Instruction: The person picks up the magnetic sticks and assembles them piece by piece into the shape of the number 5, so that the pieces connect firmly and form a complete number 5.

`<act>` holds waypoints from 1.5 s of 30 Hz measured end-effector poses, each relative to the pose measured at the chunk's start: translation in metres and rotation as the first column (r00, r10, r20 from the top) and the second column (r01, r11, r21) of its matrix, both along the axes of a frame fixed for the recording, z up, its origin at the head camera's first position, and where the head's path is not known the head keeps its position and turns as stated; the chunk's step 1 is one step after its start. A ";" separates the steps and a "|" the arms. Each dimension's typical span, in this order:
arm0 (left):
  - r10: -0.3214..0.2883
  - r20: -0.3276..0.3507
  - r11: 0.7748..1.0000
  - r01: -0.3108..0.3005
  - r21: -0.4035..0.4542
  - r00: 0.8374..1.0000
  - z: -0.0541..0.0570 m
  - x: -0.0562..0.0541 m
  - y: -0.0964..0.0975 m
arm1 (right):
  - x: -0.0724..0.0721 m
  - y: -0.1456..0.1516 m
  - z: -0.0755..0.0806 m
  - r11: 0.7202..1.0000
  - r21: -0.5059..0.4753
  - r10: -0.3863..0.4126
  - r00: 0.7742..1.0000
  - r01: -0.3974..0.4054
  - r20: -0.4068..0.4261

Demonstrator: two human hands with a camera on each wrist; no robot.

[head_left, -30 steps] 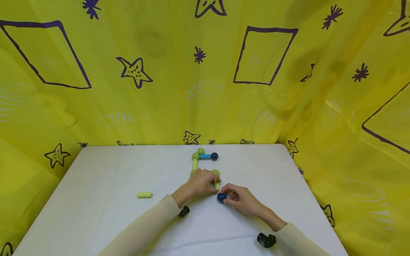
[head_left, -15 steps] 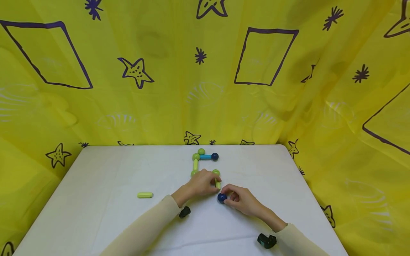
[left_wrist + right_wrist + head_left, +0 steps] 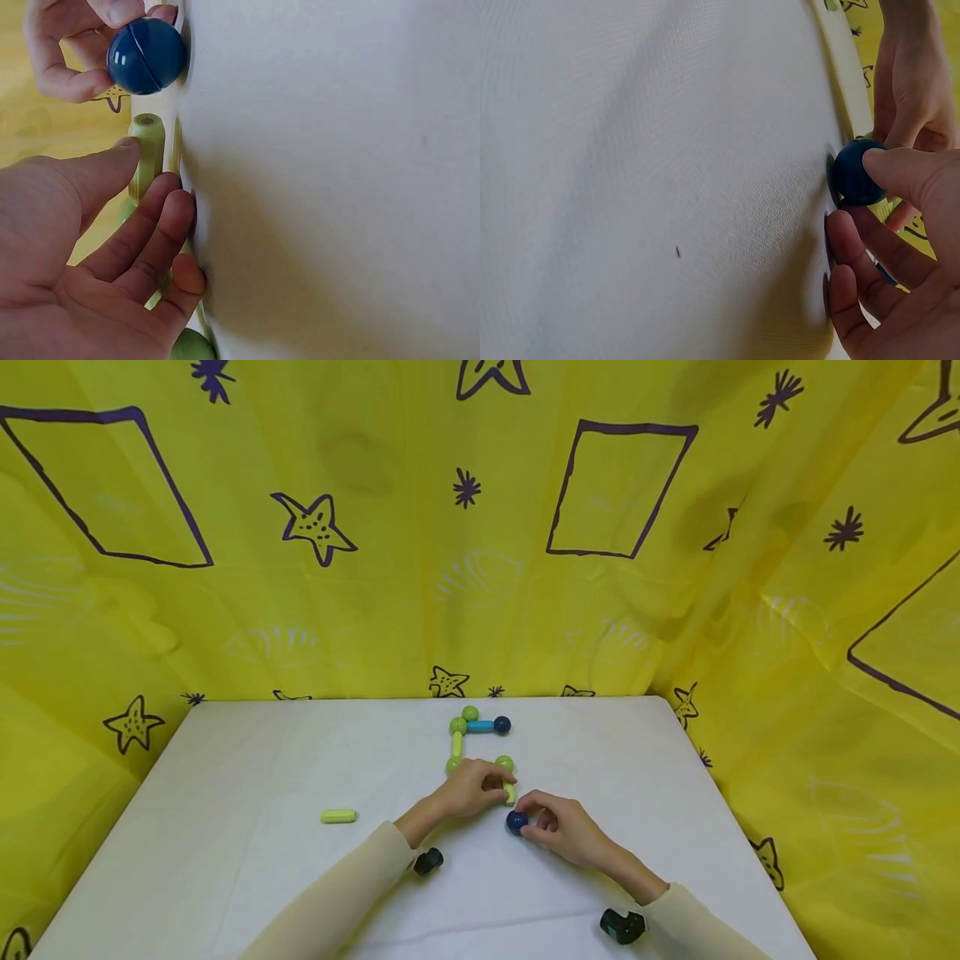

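My left hand (image 3: pixel 467 789) pinches a light green rod (image 3: pixel 148 154) between thumb and index finger. The rod's far end meets a green ball (image 3: pixel 505 763). With thumb and fingertips, my right hand (image 3: pixel 568 831) holds a dark blue ball (image 3: pixel 515 823) on the table, just in front of the rod's near end. A small gap parts ball and rod in the left wrist view. Beyond my left hand, another light green rod (image 3: pixel 457 745) joins two green balls, and a blue rod (image 3: pixel 480 727) runs to a second dark blue ball (image 3: pixel 502 724). My left hand hides part of this assembly.
A loose light green rod (image 3: pixel 339 817) lies to the left on the white table (image 3: pixel 247 860). One more green ball (image 3: pixel 470 713) is at the back of the assembly. A yellow patterned curtain (image 3: pixel 390 593) encloses the table's back and sides.
My left thumb and fingers have shifted slightly on the light green rod, and the left wrist has drawn back a little. The right hand keeps its hold on the dark blue ball, nearly still.
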State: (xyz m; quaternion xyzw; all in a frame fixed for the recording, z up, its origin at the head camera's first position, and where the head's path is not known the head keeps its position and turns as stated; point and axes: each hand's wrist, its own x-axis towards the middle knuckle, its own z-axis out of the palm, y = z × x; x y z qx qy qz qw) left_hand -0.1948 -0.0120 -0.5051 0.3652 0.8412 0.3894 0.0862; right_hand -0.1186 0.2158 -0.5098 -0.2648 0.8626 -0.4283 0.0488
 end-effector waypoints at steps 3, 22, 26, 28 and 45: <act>0.002 -0.010 1.000 -0.002 0.014 1.000 -0.001 0.000 0.000 | 0.000 -0.002 0.001 1.000 0.006 -0.010 1.000 0.010 0.001; 0.001 -0.003 1.000 -0.001 0.014 1.000 -0.002 0.001 0.000 | -0.003 -0.009 -0.003 0.994 0.019 -0.108 0.994 0.107 0.021; 0.002 -0.004 1.000 -0.002 0.011 1.000 -0.002 0.000 0.000 | -0.003 -0.010 -0.003 0.994 0.019 -0.112 0.993 0.112 0.020; 0.003 -0.003 1.000 -0.003 0.009 1.000 -0.002 0.000 0.000 | -0.003 -0.010 -0.003 0.994 0.016 -0.113 0.993 0.113 0.019; 0.075 0.050 0.994 -0.079 0.075 0.996 0.017 0.006 -0.025 | -0.004 -0.008 -0.002 0.994 0.014 -0.104 0.994 0.104 0.029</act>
